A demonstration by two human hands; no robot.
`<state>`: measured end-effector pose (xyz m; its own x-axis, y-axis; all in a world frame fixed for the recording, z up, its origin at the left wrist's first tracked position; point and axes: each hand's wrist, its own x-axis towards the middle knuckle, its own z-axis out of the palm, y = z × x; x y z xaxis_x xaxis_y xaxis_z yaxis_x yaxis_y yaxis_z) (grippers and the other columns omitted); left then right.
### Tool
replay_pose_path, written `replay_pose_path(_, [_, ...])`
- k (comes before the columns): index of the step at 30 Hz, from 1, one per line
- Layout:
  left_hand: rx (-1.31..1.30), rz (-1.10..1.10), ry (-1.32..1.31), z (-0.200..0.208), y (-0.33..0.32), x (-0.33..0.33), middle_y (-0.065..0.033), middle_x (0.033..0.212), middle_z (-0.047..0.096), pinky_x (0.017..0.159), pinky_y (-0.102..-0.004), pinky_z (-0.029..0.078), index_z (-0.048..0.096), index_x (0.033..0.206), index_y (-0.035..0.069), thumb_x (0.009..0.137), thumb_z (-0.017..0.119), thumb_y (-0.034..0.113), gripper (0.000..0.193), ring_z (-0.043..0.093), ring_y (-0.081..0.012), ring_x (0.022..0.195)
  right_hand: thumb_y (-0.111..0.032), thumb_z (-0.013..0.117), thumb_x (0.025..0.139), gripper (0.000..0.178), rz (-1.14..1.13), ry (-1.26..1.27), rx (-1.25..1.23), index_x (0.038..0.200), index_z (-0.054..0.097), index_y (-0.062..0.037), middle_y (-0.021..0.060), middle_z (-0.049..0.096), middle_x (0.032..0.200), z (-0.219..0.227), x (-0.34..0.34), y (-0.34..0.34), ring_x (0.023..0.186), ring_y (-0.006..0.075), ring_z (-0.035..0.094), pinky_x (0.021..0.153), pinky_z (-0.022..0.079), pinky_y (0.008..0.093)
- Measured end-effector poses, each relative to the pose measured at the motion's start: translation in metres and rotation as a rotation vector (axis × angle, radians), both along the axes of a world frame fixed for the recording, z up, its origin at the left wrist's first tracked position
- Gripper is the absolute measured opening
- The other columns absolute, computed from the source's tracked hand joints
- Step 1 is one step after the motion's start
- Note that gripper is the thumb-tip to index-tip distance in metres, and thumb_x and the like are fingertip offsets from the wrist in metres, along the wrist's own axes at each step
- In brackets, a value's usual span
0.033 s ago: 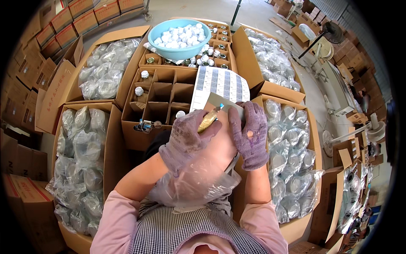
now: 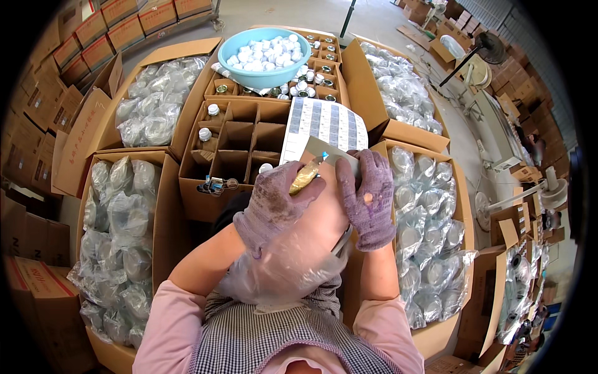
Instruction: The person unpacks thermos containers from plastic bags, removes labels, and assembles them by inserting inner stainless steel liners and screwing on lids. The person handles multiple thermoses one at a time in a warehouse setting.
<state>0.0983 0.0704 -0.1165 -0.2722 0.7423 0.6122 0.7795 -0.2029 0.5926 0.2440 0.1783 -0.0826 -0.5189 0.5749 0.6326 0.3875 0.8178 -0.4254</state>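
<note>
My left hand (image 2: 273,198), in a stained purple-grey work glove, is closed round a slim gold-coloured object with a bright blue tip (image 2: 305,177). What kind of thing it is cannot be made out. Its tip points up and right, beside a stiff grey-brown card (image 2: 331,151). My right hand (image 2: 369,199), gloved alike with a worn spot on its back, grips the card's right part between thumb and fingers. Beneath both hands is a smooth pale pink surface (image 2: 327,221). A crumpled clear plastic bag (image 2: 280,268) lies over my lap, under my left wrist.
Ahead, a divided carton (image 2: 242,133) holds a few white-capped bottles, with a printed label sheet (image 2: 325,128) over its right side. Behind it stands a light blue basin (image 2: 264,80) of white caps. Open cartons of plastic-wrapped glassware (image 2: 128,206) flank me. A black fan (image 2: 489,48) stands far right.
The gold object has tilted very slightly in my left hand. The clear plastic bag's right edge has drawn inward a little. My right hand and the card look unmoved.
</note>
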Motion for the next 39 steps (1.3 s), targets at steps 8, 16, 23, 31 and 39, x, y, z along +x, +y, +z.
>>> replay_pose_path(8, [0.082, -0.069, -0.194, -0.008, -0.005, -0.005, -0.0071, 0.075, 0.061, 0.052, -0.0339, 0.046, 0.067, 0.093, 0.010, 0.082, 0.072, 0.008, 0.012, 0.059, -0.0216, 0.059, -0.020, 0.071, 0.082, 0.020, 0.026, 0.040, -0.026, 0.086, 0.063, -0.0022, 0.0137, 0.059, 0.075, 0.002, -0.004, -0.003, 0.075, 0.0331, 0.057, 0.071, 0.042, 0.0435])
replay_pose_path(16, [-0.202, -0.166, -1.211, -0.002, -0.010, -0.010, 0.0007, 0.063, 0.056, 0.048, -0.0237, 0.038, 0.064, 0.091, -0.002, 0.084, 0.069, 0.011, 0.015, 0.049, -0.0057, 0.053, -0.019, 0.071, 0.082, 0.021, 0.036, 0.063, -0.051, 0.090, 0.063, -0.0011, 0.0156, 0.059, 0.078, -0.006, 0.002, 0.002, 0.079, 0.0347, 0.057, 0.073, 0.043, 0.0438])
replay_pose_path(23, [-0.206, -0.224, -1.352, -0.004, -0.010, -0.022, 0.0019, 0.058, 0.049, 0.045, -0.0238, 0.032, 0.059, 0.092, 0.001, 0.087, 0.063, 0.011, 0.012, 0.042, -0.0070, 0.047, -0.016, 0.071, 0.082, 0.020, 0.076, 0.082, -0.084, 0.090, 0.063, 0.0007, 0.0165, 0.060, 0.080, 0.000, 0.001, -0.001, 0.078, 0.0346, 0.056, 0.072, 0.044, 0.0434])
replay_pose_path(31, [-0.295, 0.120, -0.445, -0.075, 0.078, -0.099, -0.0075, 0.079, 0.068, 0.064, -0.0347, 0.052, 0.065, 0.099, 0.006, 0.086, 0.072, 0.028, 0.026, 0.066, -0.0218, 0.074, -0.007, 0.065, 0.079, 0.016, 0.011, 0.127, -0.160, 0.090, 0.062, 0.0037, 0.0193, 0.063, 0.088, -0.002, 0.025, -0.004, 0.084, 0.0356, 0.058, 0.077, 0.048, 0.0421])
replay_pose_path(39, [-0.958, 0.046, 0.213, -0.213, 0.192, -0.099, -0.0193, 0.102, 0.072, 0.085, -0.0412, 0.054, 0.071, 0.109, 0.008, 0.087, 0.066, 0.039, 0.038, 0.070, -0.0320, 0.098, -0.009, 0.059, 0.080, 0.023, -0.005, 0.142, -0.220, 0.097, 0.061, 0.0052, 0.0204, 0.064, 0.098, 0.001, 0.025, -0.006, 0.095, 0.0353, 0.061, 0.093, 0.046, 0.0458])
